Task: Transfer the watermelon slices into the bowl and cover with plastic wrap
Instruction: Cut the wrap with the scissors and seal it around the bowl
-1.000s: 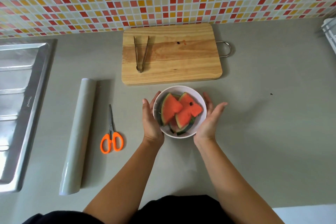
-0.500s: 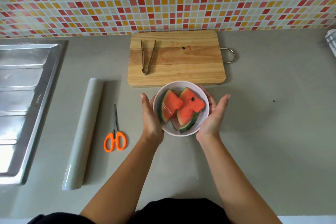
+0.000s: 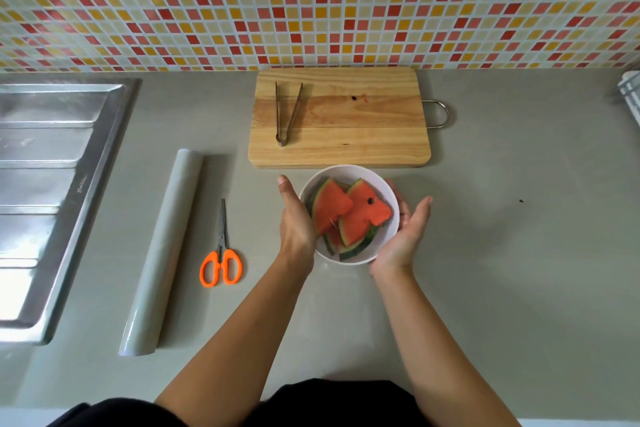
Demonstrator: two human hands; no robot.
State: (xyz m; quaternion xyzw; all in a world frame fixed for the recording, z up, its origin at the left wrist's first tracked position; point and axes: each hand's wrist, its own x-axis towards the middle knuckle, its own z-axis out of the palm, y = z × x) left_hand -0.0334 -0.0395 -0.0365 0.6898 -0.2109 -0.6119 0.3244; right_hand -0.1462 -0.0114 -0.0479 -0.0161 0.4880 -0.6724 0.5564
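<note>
At least three slices [image 3: 329,206]; one bowl [image 3: 349,170], board [image 3: 360,135], tongs [image 3: 282,140], scissors [image 3: 221,243], roll [image 3: 166,246].

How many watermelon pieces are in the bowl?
3 show in the bowl: a left slice, a right slice with a seed, and a lower slice mostly buried. More may be hidden.

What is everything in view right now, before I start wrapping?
white round bowl: one, between the hands
red watermelon slices with green rind: at least three, in the bowl
translucent roll of plastic wrap: one, pale grey, left of scissors
orange-handled metal scissors: one, left of bowl
rectangular wooden cutting board: one, behind the bowl
metal tongs: one, brownish, on the board
steel sink: one, silver, far left
mosaic tile wall: red, yellow, pink, behind
white rack: one, right edge
left hand: one, straight fingers against bowl's left side
right hand: one, open palm at bowl's right
</note>
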